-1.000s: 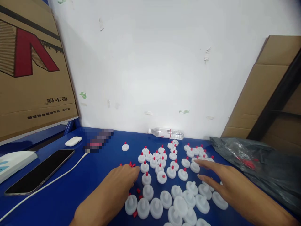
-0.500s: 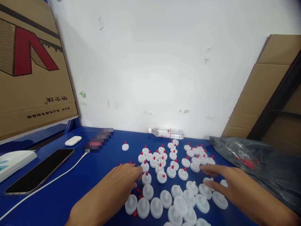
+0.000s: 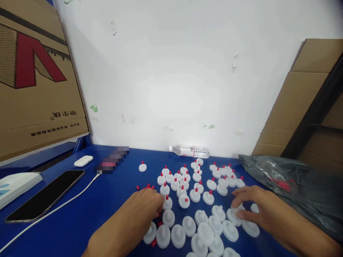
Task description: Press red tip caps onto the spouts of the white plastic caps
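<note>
My left hand (image 3: 134, 212) is low over the blue table, its fingers curled together. Fingertips and anything between them are hidden. Small red caps (image 3: 148, 186) lie just beyond it, and a few more beside the white caps at its right. My right hand (image 3: 254, 203) has thumb and fingers apart, around a white nozzle cap (image 3: 238, 211) in the near group; whether it touches the cap I cannot tell. White nozzle caps without red tips (image 3: 178, 235) lie in front. Behind them stand several white caps topped with red tips (image 3: 195, 194).
A clear plastic bottle (image 3: 189, 151) lies against the wall. Dark plastic bags (image 3: 300, 192) bunch up at right. To the left are a phone (image 3: 45, 194), a white cable (image 3: 72, 197), a small white case (image 3: 83, 161) and a large cardboard box (image 3: 40, 100).
My left hand has shifted slightly right and down, exposing red caps behind it. My right hand has moved a little right, with its fingers lower around a white nozzle cap.
</note>
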Motion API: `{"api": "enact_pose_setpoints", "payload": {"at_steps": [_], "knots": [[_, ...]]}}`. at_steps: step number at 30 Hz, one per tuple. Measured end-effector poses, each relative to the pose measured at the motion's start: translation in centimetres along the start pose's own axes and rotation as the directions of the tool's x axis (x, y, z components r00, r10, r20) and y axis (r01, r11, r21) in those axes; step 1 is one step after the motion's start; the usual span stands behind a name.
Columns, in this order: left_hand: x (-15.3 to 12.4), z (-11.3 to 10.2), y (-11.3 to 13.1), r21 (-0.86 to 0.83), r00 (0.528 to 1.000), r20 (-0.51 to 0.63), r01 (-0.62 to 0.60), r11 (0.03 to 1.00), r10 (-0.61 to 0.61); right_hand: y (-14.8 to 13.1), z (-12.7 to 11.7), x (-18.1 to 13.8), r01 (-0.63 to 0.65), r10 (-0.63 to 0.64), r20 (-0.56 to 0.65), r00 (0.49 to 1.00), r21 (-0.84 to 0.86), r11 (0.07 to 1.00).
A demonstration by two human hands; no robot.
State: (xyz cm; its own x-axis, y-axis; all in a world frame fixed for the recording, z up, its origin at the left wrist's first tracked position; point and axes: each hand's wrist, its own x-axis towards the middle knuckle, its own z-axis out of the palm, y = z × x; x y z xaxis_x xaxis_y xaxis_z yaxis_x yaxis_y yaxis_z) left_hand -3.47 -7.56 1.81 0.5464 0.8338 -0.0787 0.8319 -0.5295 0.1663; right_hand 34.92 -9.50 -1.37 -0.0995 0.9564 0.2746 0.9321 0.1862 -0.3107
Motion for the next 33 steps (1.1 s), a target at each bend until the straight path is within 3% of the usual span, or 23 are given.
{"api": "enact_pose_setpoints", "payload": {"at_steps": [11, 17, 24, 33], "knots": [[-0.3, -0.5, 0.0, 0.015, 1.0, -0.01, -0.001, 1.0, 0.001, -4.8, -2.4, 0.3, 0.067, -0.067, -0.008, 0.998, 0.089, 0.994], [0.2, -1.6, 0.5, -0.03, 0.994, 0.029, 0.111, 0.993, -0.11, -5.2, -1.6, 0.6, 0.088, -0.095, 0.04, 0.995, 0.147, 0.985], [-0.1, -0.5, 0.1, 0.07, 0.998, 0.058, 0.031, 0.997, -0.035, -5.4, -1.5, 0.8, 0.079, -0.079, -0.002, 0.997, 0.102, 0.992], [0.5, -1.4, 0.6, 0.014, 0.996, -0.093, 0.001, 1.0, 0.001, -7.5, -2.1, 1.0, 0.19, -0.183, -0.075, 0.98, 0.086, 0.978]]}}
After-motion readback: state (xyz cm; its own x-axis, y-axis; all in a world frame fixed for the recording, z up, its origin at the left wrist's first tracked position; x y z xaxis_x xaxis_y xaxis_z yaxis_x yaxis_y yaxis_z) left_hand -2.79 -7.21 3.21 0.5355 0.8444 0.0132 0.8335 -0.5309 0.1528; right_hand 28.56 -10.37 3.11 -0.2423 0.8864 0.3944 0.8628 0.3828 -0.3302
